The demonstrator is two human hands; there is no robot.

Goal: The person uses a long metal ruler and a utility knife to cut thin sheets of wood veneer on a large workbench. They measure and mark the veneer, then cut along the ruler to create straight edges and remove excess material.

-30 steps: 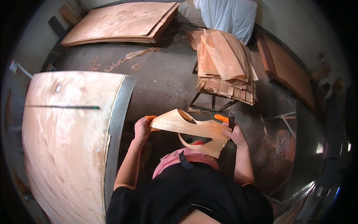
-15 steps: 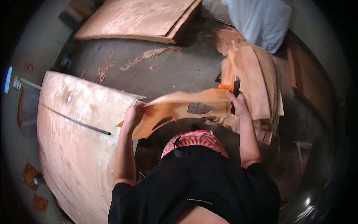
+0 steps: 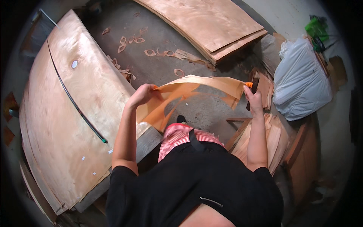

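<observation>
A thin, torn strip of orange-tan wood veneer (image 3: 215, 82) bows between my hands above the floor, ragged pieces hanging from its lower edge. My left hand (image 3: 143, 94) has its fingers closed on the strip's left end, near the stack of large veneer sheets (image 3: 72, 109). At the other end, my right hand (image 3: 255, 100) pinches the veneer. That same hand also grips a dark flat tool (image 3: 254, 86) with an orange part; its exact kind is unclear.
A black rod (image 3: 72, 96) with a green tip lies across the left stack. Another sheet stack (image 3: 211, 24) stands at the back. Oval veneer scraps (image 3: 150, 52) litter the floor. To the right are a white plastic bag (image 3: 300, 79) and a pile of veneer strips (image 3: 261, 140).
My view has turned left, so the right-hand pile appears lower and the back stack farther right. Both hands have lifted higher in view with the strip stretched between them.
</observation>
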